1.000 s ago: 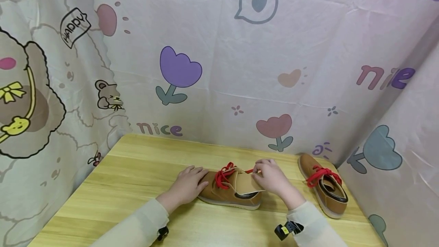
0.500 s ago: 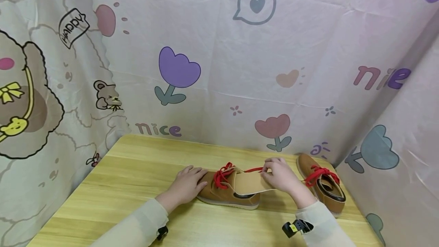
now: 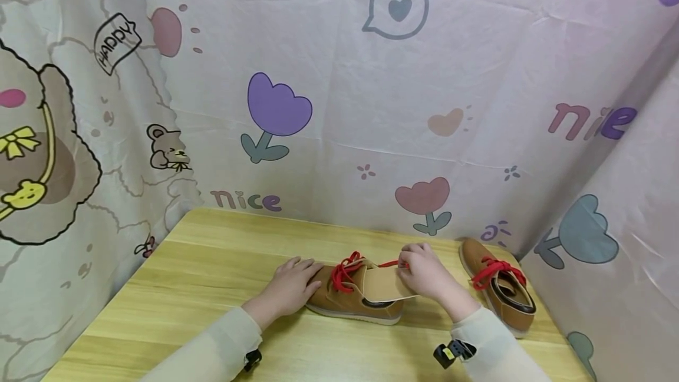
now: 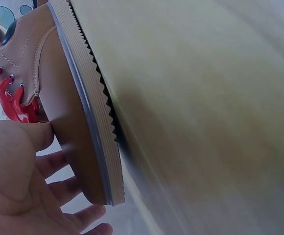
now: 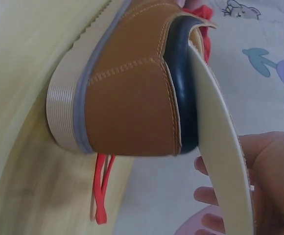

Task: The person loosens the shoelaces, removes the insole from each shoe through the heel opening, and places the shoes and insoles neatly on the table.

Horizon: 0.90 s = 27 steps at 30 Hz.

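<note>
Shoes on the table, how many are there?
2. One shoe has the left hand on its toe; the other shoe stands to the right of the right hand.

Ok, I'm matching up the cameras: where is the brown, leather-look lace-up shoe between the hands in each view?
Head: shoe low, near the centre, toe pointing left.
Left wrist: shoe in the left half, toe pointing down.
Right wrist: shoe upper middle, heel end pointing down.
Shared landmark: its bright red fabric laces.

A brown red-laced shoe stands sole-down on the table, toe leftward. A tan insole, pale underneath, sticks partway out of the shoe.
</note>
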{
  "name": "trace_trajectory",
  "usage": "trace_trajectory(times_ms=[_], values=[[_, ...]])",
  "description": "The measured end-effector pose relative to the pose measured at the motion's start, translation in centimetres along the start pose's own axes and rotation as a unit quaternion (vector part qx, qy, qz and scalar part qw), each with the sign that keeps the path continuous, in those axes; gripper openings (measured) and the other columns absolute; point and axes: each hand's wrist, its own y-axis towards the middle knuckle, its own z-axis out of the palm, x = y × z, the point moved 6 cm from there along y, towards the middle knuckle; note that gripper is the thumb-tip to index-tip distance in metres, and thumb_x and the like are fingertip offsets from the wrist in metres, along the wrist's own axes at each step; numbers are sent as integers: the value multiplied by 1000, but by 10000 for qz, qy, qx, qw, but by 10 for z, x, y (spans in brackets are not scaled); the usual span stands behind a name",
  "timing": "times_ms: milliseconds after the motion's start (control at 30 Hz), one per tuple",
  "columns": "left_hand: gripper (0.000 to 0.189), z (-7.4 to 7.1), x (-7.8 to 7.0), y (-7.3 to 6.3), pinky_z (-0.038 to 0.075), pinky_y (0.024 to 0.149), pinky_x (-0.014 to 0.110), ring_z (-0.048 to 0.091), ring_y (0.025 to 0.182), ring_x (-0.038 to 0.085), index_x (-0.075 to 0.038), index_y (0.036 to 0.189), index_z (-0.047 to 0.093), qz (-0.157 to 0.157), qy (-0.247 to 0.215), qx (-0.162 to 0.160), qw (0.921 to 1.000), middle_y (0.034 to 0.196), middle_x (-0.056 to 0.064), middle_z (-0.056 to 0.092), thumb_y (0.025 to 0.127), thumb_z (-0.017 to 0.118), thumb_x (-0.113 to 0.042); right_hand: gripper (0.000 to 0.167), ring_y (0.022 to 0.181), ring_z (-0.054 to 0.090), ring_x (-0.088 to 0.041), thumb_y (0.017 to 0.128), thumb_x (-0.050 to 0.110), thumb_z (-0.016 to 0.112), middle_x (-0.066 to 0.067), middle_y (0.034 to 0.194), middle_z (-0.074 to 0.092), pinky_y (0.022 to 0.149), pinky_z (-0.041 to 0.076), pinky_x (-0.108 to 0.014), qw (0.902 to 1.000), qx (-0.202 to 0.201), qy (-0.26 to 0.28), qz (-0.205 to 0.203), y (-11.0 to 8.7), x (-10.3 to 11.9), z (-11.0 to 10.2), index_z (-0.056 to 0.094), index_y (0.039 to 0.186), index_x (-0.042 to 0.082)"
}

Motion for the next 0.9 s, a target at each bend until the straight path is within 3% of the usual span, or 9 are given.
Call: trace_trajectory(times_ms=[167, 300, 500, 633, 767, 900], values=[[47, -1, 0, 0, 29, 111, 64, 38, 137, 47, -12, 144, 56, -45, -10, 30, 10000, 146, 15, 52, 103, 55, -35, 23, 103, 53, -39, 86, 7, 74, -14, 109, 65, 91, 46, -53, 10000, 36, 12, -20, -5, -9, -8, 59, 71, 17], [47, 1, 1, 1, 29, 111, 63, 38, 138, 47, -13, 144, 55, -66, 5, 63, 10000, 146, 15, 52, 103, 55, -36, 23, 111, 51, -40, 89, 13, 73, -15, 118, 64, 92, 47, -56, 9991, 307, 153, 229, -10, -21, -13, 60, 72, 21], [47, 1, 0, 1, 29, 111, 63, 38, 138, 47, -13, 144, 56, -37, -6, 63, 10000, 146, 15, 53, 103, 55, -36, 19, 122, 47, -46, 90, 18, 67, -18, 125, 63, 98, 41, -60, 9931, 632, 728, 664, -18, -43, -14, 60, 73, 23], [47, 0, 0, 1, 29, 111, 64, 38, 138, 47, -12, 144, 56, -19, -39, 54, 10000, 145, 15, 53, 103, 56, -35, 19, 124, 48, -51, 91, 16, 66, -20, 124, 64, 99, 40, -63, 9889, 714, 1133, 643, -24, -55, -11, 60, 73, 21], [47, 0, 1, 1, 28, 111, 63, 38, 138, 47, -12, 144, 56, -35, -40, 51, 10000, 146, 15, 53, 103, 56, -35, 20, 121, 52, -50, 94, 15, 67, -24, 122, 64, 97, 44, -64, 9803, 770, 1739, 537, -29, -64, -8, 60, 74, 17], [47, 0, 1, 1, 28, 111, 64, 37, 138, 47, -12, 144, 56, -34, -43, 56, 10000, 146, 15, 53, 103, 55, -35, 21, 123, 53, -47, 96, 17, 67, -23, 123, 64, 96, 47, -60, 9689, 777, 2189, 850, -34, -75, -7, 61, 76, 14]])
